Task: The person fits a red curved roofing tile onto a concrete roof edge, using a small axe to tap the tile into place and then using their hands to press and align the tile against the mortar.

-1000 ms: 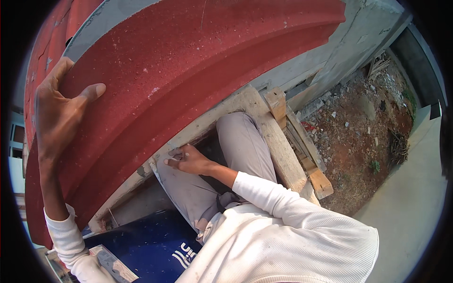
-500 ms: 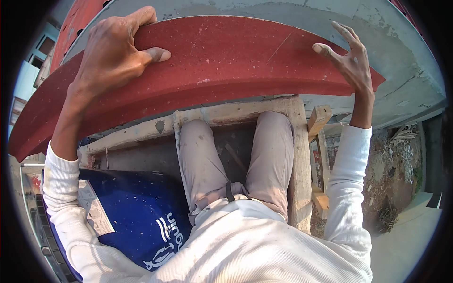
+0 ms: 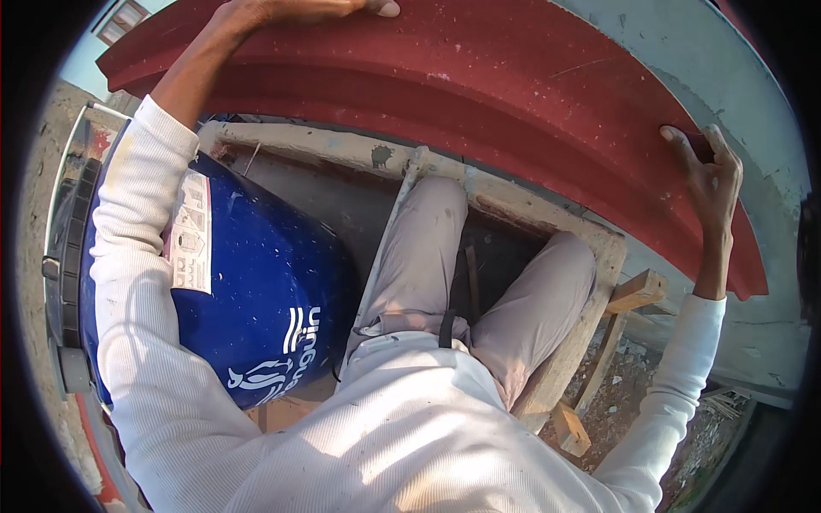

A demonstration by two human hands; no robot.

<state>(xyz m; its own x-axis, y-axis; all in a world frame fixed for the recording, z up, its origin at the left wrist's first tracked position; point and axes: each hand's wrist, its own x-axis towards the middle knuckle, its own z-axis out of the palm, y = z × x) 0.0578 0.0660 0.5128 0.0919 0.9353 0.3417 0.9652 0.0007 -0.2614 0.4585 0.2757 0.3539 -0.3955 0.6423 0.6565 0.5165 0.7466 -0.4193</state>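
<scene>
A long red sheet panel (image 3: 513,94), with a lengthwise bend and pale specks, stretches across the upper part of the view. Its outline looks curved in the fisheye picture. My left hand (image 3: 295,8) is at the top edge of the picture, its thumb lying along the panel's face; most of its fingers are cut off from view. Near the panel's right end, my right hand (image 3: 718,175) grips the upper edge, thumb on the near face and the other fingers bent at the rim. The panel slopes down to the right.
Below the panel runs a pale, worn frame beam (image 3: 316,145). A large blue tank (image 3: 274,248) lies beside my left arm. Wooden pieces (image 3: 637,291) jut out right of my knees, above rubble ground (image 3: 629,376). A grey-green plastered surface (image 3: 667,51) lies beyond the panel.
The view has turned, so the panel now slopes down to the right. My left hand has moved up, partly out of the picture. My right hand's fingers have closed in on the panel's edge.
</scene>
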